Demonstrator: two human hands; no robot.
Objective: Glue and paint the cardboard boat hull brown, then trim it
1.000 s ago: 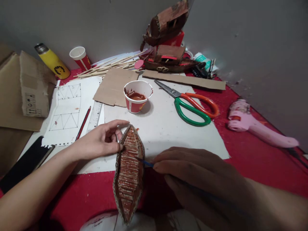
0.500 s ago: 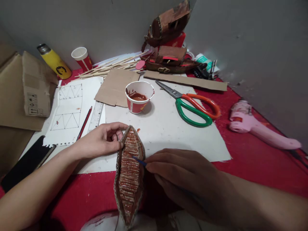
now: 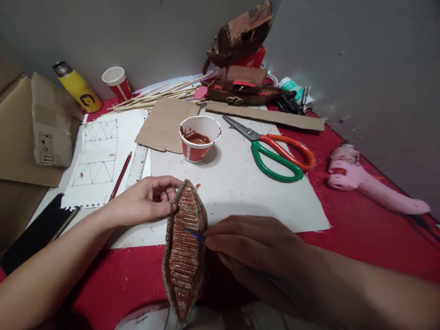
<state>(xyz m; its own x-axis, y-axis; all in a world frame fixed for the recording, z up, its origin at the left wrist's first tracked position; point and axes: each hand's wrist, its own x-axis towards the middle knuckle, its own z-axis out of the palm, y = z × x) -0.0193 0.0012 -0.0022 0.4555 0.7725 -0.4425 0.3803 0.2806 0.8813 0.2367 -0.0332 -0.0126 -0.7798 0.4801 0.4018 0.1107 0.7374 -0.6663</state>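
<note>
A narrow cardboard boat hull (image 3: 184, 256), with ribbed slats inside coated in wet red-brown paint, points away from me at the near edge of the table. My left hand (image 3: 156, 197) grips its far tip on the left side, thumb and fingers pinched on the rim. In my right hand (image 3: 247, 247) is a thin blue brush (image 3: 195, 234), its tip resting on the slats near the middle of the hull. Beyond the hull stands a paper cup (image 3: 195, 151) with red-brown paint inside.
Orange and green scissors (image 3: 275, 156) lie right of the cup, a pink glue gun (image 3: 374, 183) farther right. Boat models (image 3: 244, 80), wooden sticks (image 3: 154, 97) and a yellow bottle (image 3: 80, 91) are at the back. A cardboard box (image 3: 34, 133) and phone (image 3: 34, 238) sit left.
My right hand and the brush have shifted slightly left and down over the slats. My left hand and the hull look unchanged.
</note>
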